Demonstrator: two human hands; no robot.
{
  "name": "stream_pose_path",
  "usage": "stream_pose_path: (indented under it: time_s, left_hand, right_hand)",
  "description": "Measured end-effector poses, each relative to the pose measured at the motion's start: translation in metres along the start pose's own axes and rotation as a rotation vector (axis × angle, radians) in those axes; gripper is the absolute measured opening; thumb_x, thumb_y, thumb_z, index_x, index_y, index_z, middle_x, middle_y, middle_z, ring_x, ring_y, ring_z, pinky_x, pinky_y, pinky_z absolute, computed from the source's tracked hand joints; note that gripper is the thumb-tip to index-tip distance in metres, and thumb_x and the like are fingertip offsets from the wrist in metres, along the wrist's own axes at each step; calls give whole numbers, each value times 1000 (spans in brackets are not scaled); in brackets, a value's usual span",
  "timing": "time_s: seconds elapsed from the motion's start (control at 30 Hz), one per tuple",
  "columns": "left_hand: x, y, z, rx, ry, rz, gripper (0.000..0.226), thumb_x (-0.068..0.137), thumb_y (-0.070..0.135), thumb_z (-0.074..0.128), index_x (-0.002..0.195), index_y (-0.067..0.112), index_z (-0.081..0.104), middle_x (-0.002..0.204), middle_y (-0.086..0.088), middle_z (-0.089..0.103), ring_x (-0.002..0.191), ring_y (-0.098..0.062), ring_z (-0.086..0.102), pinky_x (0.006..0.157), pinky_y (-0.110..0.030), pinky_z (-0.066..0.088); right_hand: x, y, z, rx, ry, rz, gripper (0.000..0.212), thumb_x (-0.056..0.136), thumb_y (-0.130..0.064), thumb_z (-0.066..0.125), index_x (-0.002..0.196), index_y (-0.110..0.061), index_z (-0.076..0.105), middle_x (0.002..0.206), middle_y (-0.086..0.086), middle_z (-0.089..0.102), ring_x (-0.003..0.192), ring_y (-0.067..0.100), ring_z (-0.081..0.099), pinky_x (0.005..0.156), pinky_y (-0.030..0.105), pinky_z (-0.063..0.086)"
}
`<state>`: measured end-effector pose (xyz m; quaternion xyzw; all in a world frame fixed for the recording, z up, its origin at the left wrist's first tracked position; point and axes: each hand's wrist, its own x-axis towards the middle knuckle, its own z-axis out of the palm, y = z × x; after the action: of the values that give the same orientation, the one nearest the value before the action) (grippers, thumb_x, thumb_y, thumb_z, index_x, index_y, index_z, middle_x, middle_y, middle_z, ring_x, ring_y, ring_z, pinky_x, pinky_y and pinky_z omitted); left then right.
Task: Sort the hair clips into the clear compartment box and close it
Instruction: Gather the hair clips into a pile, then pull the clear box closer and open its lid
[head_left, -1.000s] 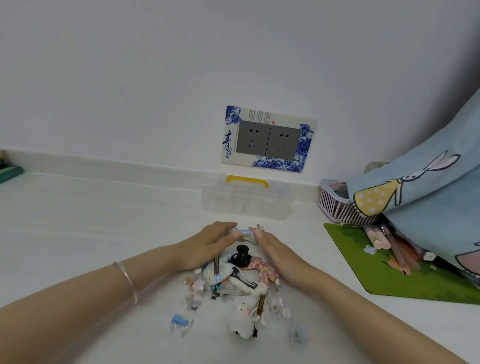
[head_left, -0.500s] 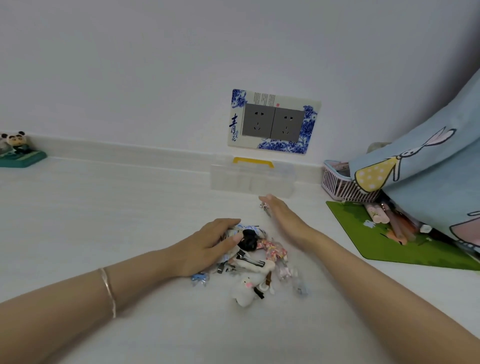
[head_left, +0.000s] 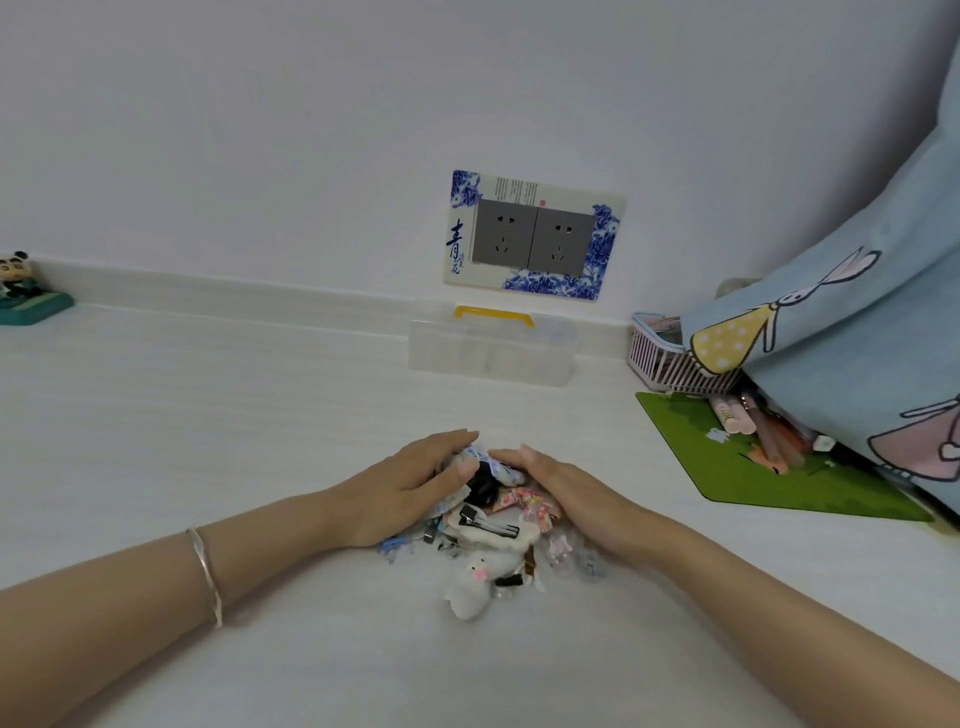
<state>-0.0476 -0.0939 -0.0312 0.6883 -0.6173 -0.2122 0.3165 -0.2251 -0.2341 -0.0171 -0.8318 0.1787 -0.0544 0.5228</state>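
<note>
- On the white tabletop, which fills most of the view, nothing is sorted yet; I judge the step in hand to be gathering the loose clips into one heap before any go into the box.
- Against the far wall stands the clear compartment box with its yellow handle, under the wall socket plate. It is well apart from the heap, and I cannot tell whether its lid is latched or what its compartments hold.
- Both hands cup the far side of the heap. The left hand lies flat with fingers loosely spread over the clips, gripping nothing that I can make out. The right hand is curved against the heap's other side, fingers together, and likewise seems to pinch no single clip.
- Between and just below the hands sits the pile of hair clips, a tangle of mixed kinds.
- Nearest the camera in that pile lies a white plush clip, with a black claw clip up between the thumbs.
- Next, I judge, the box must be fetched nearer and opened, and then clips picked out one kind at a time, which calls for a fine pinch, not this flat cupping.
</note>
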Motion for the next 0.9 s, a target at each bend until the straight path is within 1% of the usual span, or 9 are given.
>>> stream_pose_path:
  time_s: [0.07, 0.2, 0.27, 0.37, 0.47, 0.57, 0.73, 0.83, 0.9]
  left_hand:
    - [1, -2, -2, -8, -14, 6, 72, 81, 70, 23, 145, 37, 18, 151, 18, 22, 133, 9, 17, 106, -12, 13]
    - [22, -6, -22, -7, 105, -19, 81, 77, 78, 19, 146, 36, 16, 155, 14, 16, 135, 3, 14, 111, -24, 9]
    - [45, -10, -37, -97, 245, -93, 76, 83, 71, 22, 147, 29, 15, 156, 9, 14, 140, -6, 13, 114, -30, 9]
    - [83, -16, -56, -329, 441, -270, 74, 89, 60, 31, 149, 20, 9, 159, -1, 7, 144, -20, 12, 115, -38, 12]
    - [110, -23, -68, -406, 487, -368, 83, 88, 61, 37, 149, 18, 0, 159, -3, 3, 145, -24, 11, 114, -41, 12]
    - [125, -35, -71, -495, 434, -430, 85, 87, 65, 34, 149, 18, 0, 159, 0, 6, 145, -23, 12, 114, -42, 12]
    - [127, -40, -62, -512, 427, -379, 84, 86, 65, 36, 148, 17, 7, 158, 2, 11, 144, -21, 16, 113, -38, 14]
    - [113, -38, -60, -476, 441, -372, 86, 85, 64, 39, 147, 13, 8, 157, -1, 14, 142, -21, 18, 112, -36, 17]
    - [96, -35, -58, -452, 424, -367, 88, 83, 66, 39, 147, 14, 7, 156, 0, 15, 141, -20, 20, 109, -34, 19]
  right_hand:
    - [-2, 4, -2, -24, 10, -33, 55, 89, -65, 30, 133, -37, 47, 140, -14, 48, 129, 3, 43, 114, 37, 30]
    - [20, -5, -30, -51, 265, -108, 56, 81, -61, 36, 133, -40, 42, 147, -18, 31, 138, 3, 25, 111, 25, 18]
    - [41, -8, -52, -41, 347, -71, 70, 76, -66, 38, 140, -40, 30, 154, -15, 17, 143, 8, 14, 112, 29, 14]
    - [73, -7, -80, -15, 435, 13, 91, 68, -75, 43, 146, -42, 10, 159, -11, 0, 146, 13, 4, 115, 43, 13]
    - [99, -4, -96, 38, 495, 69, 102, 62, -77, 48, 146, -41, 2, 160, -3, 1, 146, 19, 8, 114, 44, 16]
    - [116, 3, -101, 87, 479, 91, 104, 63, -76, 52, 147, -40, 2, 160, 0, 7, 145, 21, 13, 113, 40, 18]
    - [122, 15, -98, 92, 535, 37, 85, 80, -58, 58, 147, -36, 11, 158, 0, 14, 144, 18, 17, 107, 33, 23]
    - [106, 15, -87, 87, 547, 15, 86, 78, -57, 61, 147, -37, 13, 158, -2, 16, 144, 16, 19, 100, 28, 23]
    - [90, 13, -76, 80, 543, 5, 93, 71, -61, 62, 147, -38, 13, 158, -5, 16, 143, 14, 20, 103, 28, 24]
